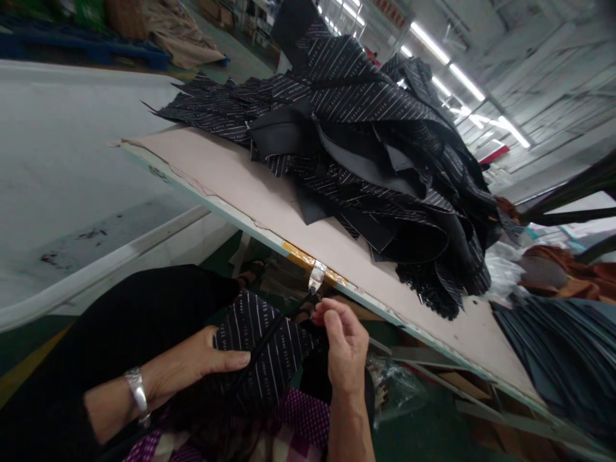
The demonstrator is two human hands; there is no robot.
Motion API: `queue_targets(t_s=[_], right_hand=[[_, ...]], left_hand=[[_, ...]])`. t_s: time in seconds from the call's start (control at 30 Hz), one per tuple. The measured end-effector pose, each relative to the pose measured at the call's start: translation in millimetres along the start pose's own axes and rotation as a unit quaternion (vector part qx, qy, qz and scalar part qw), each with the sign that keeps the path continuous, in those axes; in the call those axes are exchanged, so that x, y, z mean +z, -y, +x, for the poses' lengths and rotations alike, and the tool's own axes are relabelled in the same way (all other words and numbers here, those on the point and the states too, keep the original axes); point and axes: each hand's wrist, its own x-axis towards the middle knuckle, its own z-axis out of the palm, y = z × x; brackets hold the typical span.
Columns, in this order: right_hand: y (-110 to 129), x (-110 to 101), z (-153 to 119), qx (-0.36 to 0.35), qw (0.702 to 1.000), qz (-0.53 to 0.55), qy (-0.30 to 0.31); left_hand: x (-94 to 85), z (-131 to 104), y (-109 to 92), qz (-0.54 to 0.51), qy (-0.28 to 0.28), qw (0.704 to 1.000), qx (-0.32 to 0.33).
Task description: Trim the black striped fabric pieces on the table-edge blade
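Observation:
My left hand rests on a black striped fabric piece on my lap, thumb pressed along its edge. A silver bracelet sits on that wrist. My right hand pinches the far end of the same piece, fingers closed near a thin black strip that runs across the fabric. Both hands are just below the table edge, where yellow tape and a shiny scrap hang.
A large heap of black striped fabric pieces covers the pinkish table top. A white table lies to the left. Grey fabric stacks and brown cloth sit at the right. A plastic bag lies below the table.

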Motion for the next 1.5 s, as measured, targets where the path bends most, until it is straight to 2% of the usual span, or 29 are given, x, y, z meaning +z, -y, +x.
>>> queue_targets(t_s=[0.1,0.2,0.27,0.33,0.43,0.5,0.63,0.8,0.9,1.0,1.1,1.23,1.5], right_hand=[[5.4,6.5,-18.4,0.138,0.985,0.045,0.097],[5.2,13.5,-30.4,0.196,0.973,0.075,0.093],[4.3,14.7,-34.5,0.196,0.974,0.086,0.079],[4.5,13.1,-36.8,0.182,0.977,0.075,0.077],[5.7,9.3,-39.3,0.148,0.984,0.05,0.084],[6.0,7.8,-40.7,0.121,0.989,0.039,0.082],[3.7,8.7,-42.8,0.064,0.995,0.033,0.069],[-1.2,12.3,-39.8,0.012,0.999,0.015,0.05],[-4.8,12.5,-33.3,0.086,0.992,0.058,0.072],[-7.5,12.6,-27.4,0.211,0.962,0.149,0.091],[-7.4,13.4,-24.8,0.277,0.936,0.202,0.081],[-7.4,13.8,-23.5,0.304,0.925,0.213,0.076],[-11.3,11.0,-21.7,0.296,0.93,0.2,0.085]], left_hand=[[4.1,4.7,3.3,0.017,0.004,1.0,-0.008],[15.2,4.5,-0.8,0.05,-0.001,0.999,-0.005],[24.9,4.0,-9.5,0.08,-0.012,0.997,0.012],[34.6,5.9,-21.7,0.133,-0.048,0.988,0.058],[46.7,14.2,-39.6,0.227,-0.121,0.957,0.131],[52.0,20.8,-46.8,0.255,-0.137,0.947,0.143],[56.4,28.9,-49.2,0.233,-0.135,0.954,0.128],[57.0,33.4,-46.7,0.147,-0.159,0.971,0.106],[58.5,36.1,-47.5,0.091,-0.16,0.98,0.072],[60.0,38.2,-48.6,0.047,-0.158,0.986,0.034],[59.9,39.8,-48.3,0.024,-0.15,0.988,0.01],[58.5,42.1,-46.9,0.01,-0.148,0.989,-0.003],[58.6,45.7,-47.7,0.016,-0.157,0.987,-0.012]])
